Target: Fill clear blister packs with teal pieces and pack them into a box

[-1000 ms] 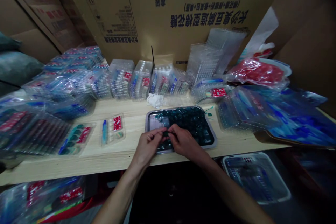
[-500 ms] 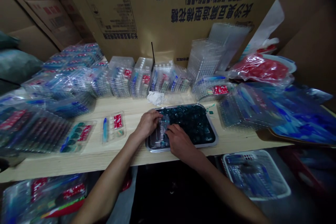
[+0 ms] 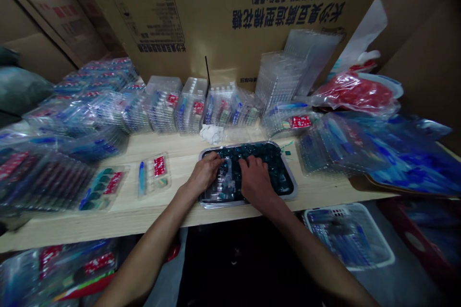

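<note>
A shallow metal-rimmed tray (image 3: 293, 193) holds a mass of dark green, glossy pieces (image 3: 277, 165). Over its left part lies a clear plastic blister tray (image 3: 215, 188) with moulded compartments. My left hand (image 3: 206, 172) grips the blister tray's upper left edge, fingers closed. My right hand (image 3: 257, 181) is to the right of it, over the dark pieces, with fingers curled down; whatever is at the fingertips is hidden. On the table to the left rests a blister tray with a blue tube and a red packet (image 3: 154, 173).
Stacks of filled blister trays (image 3: 163, 105) line the back and left. Empty clear trays (image 3: 279, 79) stand before a large carton (image 3: 216, 24). At right are a bag of red packets (image 3: 356, 96) and blue packets (image 3: 406, 163). A white basket (image 3: 389, 254) sits below the table edge.
My right hand has moved right and away from the blister tray, onto the dark pieces. My left hand still grips the blister tray. The view has shifted slightly.
</note>
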`<state>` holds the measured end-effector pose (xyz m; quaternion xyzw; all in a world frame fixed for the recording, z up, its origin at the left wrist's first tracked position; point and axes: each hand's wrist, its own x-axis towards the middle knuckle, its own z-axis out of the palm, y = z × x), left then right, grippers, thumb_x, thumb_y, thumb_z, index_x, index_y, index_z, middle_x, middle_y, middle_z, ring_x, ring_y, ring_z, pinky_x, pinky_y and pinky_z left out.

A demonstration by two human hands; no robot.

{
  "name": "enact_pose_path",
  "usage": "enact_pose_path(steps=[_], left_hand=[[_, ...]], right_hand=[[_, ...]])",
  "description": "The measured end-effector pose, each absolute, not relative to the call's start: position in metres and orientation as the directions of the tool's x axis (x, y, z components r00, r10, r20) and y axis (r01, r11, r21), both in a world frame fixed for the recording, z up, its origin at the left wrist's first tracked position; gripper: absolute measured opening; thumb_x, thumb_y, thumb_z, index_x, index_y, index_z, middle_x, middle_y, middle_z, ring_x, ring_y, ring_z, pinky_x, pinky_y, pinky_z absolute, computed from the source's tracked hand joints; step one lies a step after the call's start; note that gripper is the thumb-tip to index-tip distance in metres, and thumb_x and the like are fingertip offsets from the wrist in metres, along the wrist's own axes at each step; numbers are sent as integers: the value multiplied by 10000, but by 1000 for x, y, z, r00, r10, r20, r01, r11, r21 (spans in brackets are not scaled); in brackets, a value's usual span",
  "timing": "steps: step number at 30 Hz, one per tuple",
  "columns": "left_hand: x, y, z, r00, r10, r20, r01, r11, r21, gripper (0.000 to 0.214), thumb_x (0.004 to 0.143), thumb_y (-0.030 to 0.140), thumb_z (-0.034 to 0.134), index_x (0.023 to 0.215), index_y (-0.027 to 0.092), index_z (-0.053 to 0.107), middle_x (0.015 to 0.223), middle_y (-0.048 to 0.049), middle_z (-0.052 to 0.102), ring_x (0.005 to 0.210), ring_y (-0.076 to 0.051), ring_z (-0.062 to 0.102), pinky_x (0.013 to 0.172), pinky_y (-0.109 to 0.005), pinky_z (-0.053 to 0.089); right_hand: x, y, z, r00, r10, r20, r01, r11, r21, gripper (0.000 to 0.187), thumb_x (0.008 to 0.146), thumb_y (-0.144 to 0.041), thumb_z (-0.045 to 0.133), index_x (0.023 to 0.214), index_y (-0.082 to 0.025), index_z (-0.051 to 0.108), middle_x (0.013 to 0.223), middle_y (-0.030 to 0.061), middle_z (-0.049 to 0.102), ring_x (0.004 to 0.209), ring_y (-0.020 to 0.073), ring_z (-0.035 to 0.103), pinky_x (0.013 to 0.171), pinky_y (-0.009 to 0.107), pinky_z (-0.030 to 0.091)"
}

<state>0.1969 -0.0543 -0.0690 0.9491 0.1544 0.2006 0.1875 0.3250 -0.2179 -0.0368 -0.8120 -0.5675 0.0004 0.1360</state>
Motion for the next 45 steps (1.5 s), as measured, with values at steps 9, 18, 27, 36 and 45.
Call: enact_pose_path(steps=[9,18,27,36,45], left_hand=[[208,-92,-36,599,772,212,156,-372,915,314,917,208,551,1196,188,694,1103,-96,693,907,-185,674,846,-336,560],[236,-131,-10,538,732,-418,-121,558,821,167,725,171,832,841,103,733,725,-22,702,600,-87,653,616,-183,565],[219,-123,-12,545,742,-390,-165,551,818,308,556,123,911,812,100,742,752,-42,731,655,-107,691,697,-193,574],[213,-134,-18,476,867,-145,-203,269,942,389,577,370,914,843,150,735,794,-6,721,730,-121,670,770,-251,552],[204,-142,-24,478,855,204,97,-282,955,137,864,318,675,957,219,695,810,-11,710,716,-149,643,721,-246,486]], right_hand=[[362,-214,-43,489,816,309,740,-200,-643,240,947,-154,459,1056,-165,672,961,93,621,882,223,595,814,350,452],[339,-208,-45,328,806,493,728,117,-676,489,853,-74,449,1322,-159,561,1119,137,565,1027,235,585,917,402,524],[344,-206,-43,376,873,311,480,104,-871,302,901,-166,473,1168,-184,613,980,64,678,873,188,652,808,337,525],[335,-199,-38,377,893,246,280,143,-949,151,885,-265,526,1018,-202,559,843,6,648,759,166,629,704,300,489],[327,-197,-30,349,925,153,53,144,-988,164,854,-347,557,937,-206,554,799,-10,598,715,145,567,622,263,438]])
